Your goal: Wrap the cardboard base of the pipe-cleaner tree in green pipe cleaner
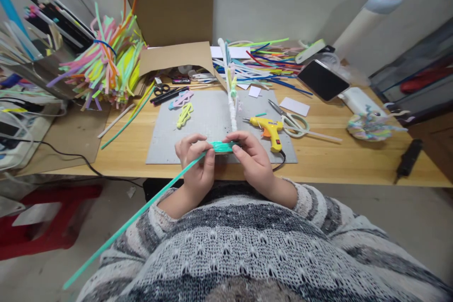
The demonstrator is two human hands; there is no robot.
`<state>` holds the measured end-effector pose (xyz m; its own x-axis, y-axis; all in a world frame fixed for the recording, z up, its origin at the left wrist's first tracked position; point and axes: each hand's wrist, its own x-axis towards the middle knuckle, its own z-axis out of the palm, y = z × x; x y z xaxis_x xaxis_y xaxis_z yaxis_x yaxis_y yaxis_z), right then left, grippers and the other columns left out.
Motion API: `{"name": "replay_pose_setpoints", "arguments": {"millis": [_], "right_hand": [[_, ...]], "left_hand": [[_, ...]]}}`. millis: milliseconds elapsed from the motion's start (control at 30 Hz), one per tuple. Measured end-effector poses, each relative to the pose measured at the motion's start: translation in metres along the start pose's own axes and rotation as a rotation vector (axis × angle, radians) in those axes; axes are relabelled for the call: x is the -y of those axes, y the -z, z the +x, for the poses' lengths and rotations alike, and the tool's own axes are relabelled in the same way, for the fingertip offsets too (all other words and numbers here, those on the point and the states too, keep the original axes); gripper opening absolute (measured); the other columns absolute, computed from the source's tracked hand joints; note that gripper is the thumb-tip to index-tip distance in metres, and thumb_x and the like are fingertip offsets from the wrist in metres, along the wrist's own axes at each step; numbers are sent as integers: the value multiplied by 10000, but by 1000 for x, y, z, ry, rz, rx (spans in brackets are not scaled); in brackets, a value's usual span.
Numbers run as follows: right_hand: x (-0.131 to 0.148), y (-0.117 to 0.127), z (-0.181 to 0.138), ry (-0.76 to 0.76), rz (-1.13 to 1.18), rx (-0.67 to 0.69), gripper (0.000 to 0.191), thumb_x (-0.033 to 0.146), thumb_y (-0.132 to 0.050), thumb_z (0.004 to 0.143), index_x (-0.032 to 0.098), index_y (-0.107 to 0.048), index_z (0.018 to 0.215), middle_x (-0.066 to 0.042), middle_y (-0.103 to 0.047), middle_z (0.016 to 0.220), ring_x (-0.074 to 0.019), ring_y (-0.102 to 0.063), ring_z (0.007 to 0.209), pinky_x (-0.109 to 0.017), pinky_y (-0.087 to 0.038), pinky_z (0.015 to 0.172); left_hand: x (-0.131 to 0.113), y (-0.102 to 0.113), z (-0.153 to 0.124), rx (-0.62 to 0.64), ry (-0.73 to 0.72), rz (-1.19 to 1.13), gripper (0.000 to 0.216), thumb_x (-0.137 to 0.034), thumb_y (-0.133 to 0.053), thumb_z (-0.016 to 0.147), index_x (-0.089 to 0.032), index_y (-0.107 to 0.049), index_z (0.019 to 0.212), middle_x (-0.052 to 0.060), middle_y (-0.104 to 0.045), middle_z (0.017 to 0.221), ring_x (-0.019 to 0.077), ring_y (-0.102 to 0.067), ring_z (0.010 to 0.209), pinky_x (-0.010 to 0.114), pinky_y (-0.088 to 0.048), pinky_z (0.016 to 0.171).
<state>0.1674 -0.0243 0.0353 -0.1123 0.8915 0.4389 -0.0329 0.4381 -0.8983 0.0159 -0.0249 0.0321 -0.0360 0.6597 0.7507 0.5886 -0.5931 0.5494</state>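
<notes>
My left hand [197, 158] pinches one end of a flat piece wrapped in teal pipe cleaner [222, 146]. At its other end, my right hand [253, 158] grips it between thumb and fingers. A long loose tail of the pipe cleaner [134, 217] slants down to the lower left from my left hand. The core under the wrapping is mostly hidden. Just beyond my hands lies the grey cutting mat [208, 104], where a yellow glue gun [271, 131], a white wrapped stem [231, 111] and bent yellow [184, 115] and pastel [181, 99] pipe cleaner shapes rest.
White-handled scissors [296, 124] lie right of the glue gun. A phone [323, 80] leans at the back right. Loose pipe cleaners [262, 63] spread along the wall, and a thick bundle [106, 56] stands at left. A black cable [76, 155] crosses the left side.
</notes>
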Motion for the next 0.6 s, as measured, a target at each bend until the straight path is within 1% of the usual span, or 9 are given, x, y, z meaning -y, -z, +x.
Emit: {"name": "replay_pose_setpoints", "arguments": {"millis": [133, 267, 333, 400, 467, 533, 600], "right_hand": [[1, -7, 2, -11, -2, -17, 191, 235, -486, 925, 246, -528, 1111, -34, -585, 976, -159, -568, 938, -334, -494, 865], [5, -9, 4, 88, -158, -7, 183, 196, -491, 912, 253, -518, 1084, -33, -579, 983, -172, -544, 947, -367, -451, 871], [8, -8, 5, 123, -224, 22, 168, 176, -477, 909, 255, -511, 1053, -29, -579, 981, -179, -538, 950, -383, -434, 864], [10, -7, 6, 116, -257, 56, 177, 161, -458, 908, 257, -500, 1050, -27, -575, 975, -182, -535, 948, -389, -427, 851], [12, -7, 7, 75, -270, 77, 198, 168, -467, 905, 260, -491, 1079, -27, -571, 981, -186, -531, 946, -396, -420, 850], [14, -8, 7, 61, -277, 73, 216, 183, -492, 899, 268, -485, 1097, -21, -570, 976, -187, -532, 934, -405, -405, 850], [16, -9, 7, 88, -296, 55, 223, 175, -505, 891, 277, -484, 1089, -7, -573, 961, -183, -537, 919, -414, -382, 848]], "left_hand": [[-1, 0, -2, 0, -8, 6, 51, -256, -489, 920, -251, -530, 949, 32, -562, 1011, 201, -517, 1009, 424, -378, 911], [0, 0, -3, -7, -19, -7, 54, -251, -482, 923, -241, -525, 953, 37, -558, 1010, 199, -516, 1007, 422, -370, 910], [0, 0, -3, -15, -26, -2, 52, -251, -479, 922, -239, -523, 948, 33, -562, 997, 199, -520, 1000, 418, -363, 905], [0, 0, -2, -23, -27, 3, 48, -248, -480, 919, -238, -521, 943, 28, -564, 979, 196, -525, 991, 413, -359, 900], [-1, 0, -2, -22, -21, 5, 44, -239, -488, 913, -234, -522, 940, 27, -562, 972, 195, -527, 990, 408, -356, 896], [-1, 0, -3, -17, -23, 3, 42, -233, -506, 904, -230, -527, 941, 30, -559, 979, 197, -529, 996, 405, -355, 895], [-1, -1, -4, -12, -30, -1, 49, -228, -523, 895, -228, -534, 943, 35, -560, 994, 200, -531, 1000, 406, -355, 896]]}}
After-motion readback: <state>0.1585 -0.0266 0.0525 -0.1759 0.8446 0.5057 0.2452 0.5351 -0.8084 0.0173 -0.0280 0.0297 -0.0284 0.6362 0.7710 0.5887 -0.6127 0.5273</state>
